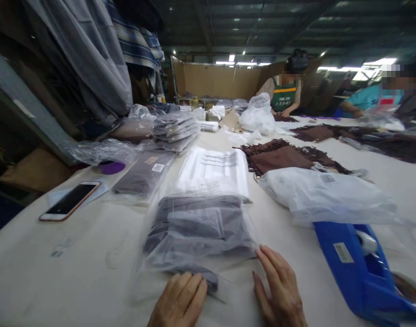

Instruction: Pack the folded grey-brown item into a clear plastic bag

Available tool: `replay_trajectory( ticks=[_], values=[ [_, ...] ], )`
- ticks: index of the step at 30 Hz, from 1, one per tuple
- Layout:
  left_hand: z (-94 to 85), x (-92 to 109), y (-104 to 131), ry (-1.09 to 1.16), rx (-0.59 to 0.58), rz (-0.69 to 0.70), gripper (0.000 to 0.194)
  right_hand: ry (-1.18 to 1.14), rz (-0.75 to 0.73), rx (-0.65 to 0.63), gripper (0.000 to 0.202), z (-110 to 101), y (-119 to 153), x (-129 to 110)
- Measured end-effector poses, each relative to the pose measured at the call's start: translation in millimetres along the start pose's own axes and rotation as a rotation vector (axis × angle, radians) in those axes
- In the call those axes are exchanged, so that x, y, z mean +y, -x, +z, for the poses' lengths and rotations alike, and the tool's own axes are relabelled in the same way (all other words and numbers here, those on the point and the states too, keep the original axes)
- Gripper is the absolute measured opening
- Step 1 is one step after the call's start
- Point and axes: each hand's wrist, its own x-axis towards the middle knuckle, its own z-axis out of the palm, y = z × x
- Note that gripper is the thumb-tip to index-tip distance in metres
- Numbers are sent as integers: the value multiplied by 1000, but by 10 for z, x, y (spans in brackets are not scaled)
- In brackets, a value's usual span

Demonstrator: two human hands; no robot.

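In front of me lies a clear plastic bag (197, 256) with folded dark grey cloth (197, 213) inside. My left hand (180, 299) is at the bag's near end, its fingers together and curled over the plastic beside a dark bulge of cloth (209, 278). What lies under the palm is hidden. My right hand (279, 290) has its fingers apart, with the fingertips at the bag's near right corner. Just beyond the bag is a white, grey-striped packet (216, 170).
Left are a phone (71, 202), a bagged grey cloth (144, 175) and stacked packets (175, 129). Right are a blue tape dispenser (351, 268), a filled plastic bag (330, 193) and brown fringed cloth (283, 156). Two people (284, 93) work across the table.
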Motion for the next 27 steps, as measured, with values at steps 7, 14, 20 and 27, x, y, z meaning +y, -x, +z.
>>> replay_trajectory(
  ticks=[7,14,20,27],
  values=[
    [46,-345,-553,7,-161,445,35,-155,346,64,31,145,72,263],
    [235,-121,-671,55,-287,633,39,-501,561,86,16,190,-64,257],
    [449,-55,-912,20,-443,776,37,-722,727,5,19,140,-128,235],
    [696,78,-1060,45,-427,682,35,-995,913,-81,26,137,-177,209]
  ],
)
